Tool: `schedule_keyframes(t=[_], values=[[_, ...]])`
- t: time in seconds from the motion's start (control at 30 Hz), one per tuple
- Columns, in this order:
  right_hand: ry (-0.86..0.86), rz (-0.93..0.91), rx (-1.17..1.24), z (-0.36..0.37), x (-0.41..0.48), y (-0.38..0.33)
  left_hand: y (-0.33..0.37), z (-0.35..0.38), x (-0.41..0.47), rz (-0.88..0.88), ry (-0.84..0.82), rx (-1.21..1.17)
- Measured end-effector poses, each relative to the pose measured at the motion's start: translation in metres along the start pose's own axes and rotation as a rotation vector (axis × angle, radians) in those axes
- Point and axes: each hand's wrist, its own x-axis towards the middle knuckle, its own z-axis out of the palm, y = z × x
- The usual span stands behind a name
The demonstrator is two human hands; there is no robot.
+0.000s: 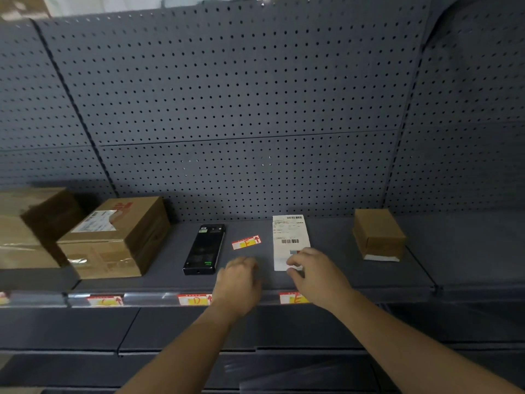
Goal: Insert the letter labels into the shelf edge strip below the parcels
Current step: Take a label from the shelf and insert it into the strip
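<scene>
- Head view: we take the black handheld scanner (204, 249) lying flat on the grey shelf (335, 277) as our landmark.
- Just right of the scanner, a loose red-and-yellow F label (246, 242) lies flat on the shelf, touched by neither hand.
- Further right of the scanner lies a long white shipping slip (289, 237) with barcodes, its near end under our right hand.
- Our right hand (315, 273) rests on that near end, thumb and forefinger curled close over a small grey-and-red piece there; we cannot tell whether it is actually pinched.
- Our left hand (238, 282), near the scanner's front right corner, is loosely curled with knuckles up; we cannot tell whether it holds anything.
- Below the scanner, along the shelf's front, runs the clear edge strip (147, 298); it carries a C label (105, 301) to the left, a D label (194, 300) almost straight below the scanner, and an E label (292, 298) to the right, partly hidden by our right forearm.
- Left of the scanner sits a brown parcel (113, 240) with a white label, and another carton (31, 226) beyond it.
- Far right of the scanner, well apart, sits a small brown box (379, 233).
</scene>
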Motion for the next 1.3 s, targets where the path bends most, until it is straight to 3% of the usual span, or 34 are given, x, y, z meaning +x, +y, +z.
schedule_keyframes(t=[0.43,0.83,1.07,1.3], values=[[-0.069,-0.105,-0.196,0.036,0.086,-0.024,-0.056,-0.032,0.037,-0.12,-0.059,0.182],[-0.252,-0.041,-0.499,0.081,0.174,-0.013,-0.112,0.001,0.123,0.012,-0.243,0.227],[-0.312,-0.112,-0.619,0.095,0.2,-0.008,-0.12,0.012,0.147,0.039,-0.343,0.287],[-0.411,-0.125,-0.628,0.097,0.21,-0.001,-0.123,0.015,0.154,0.013,-0.393,0.282]])
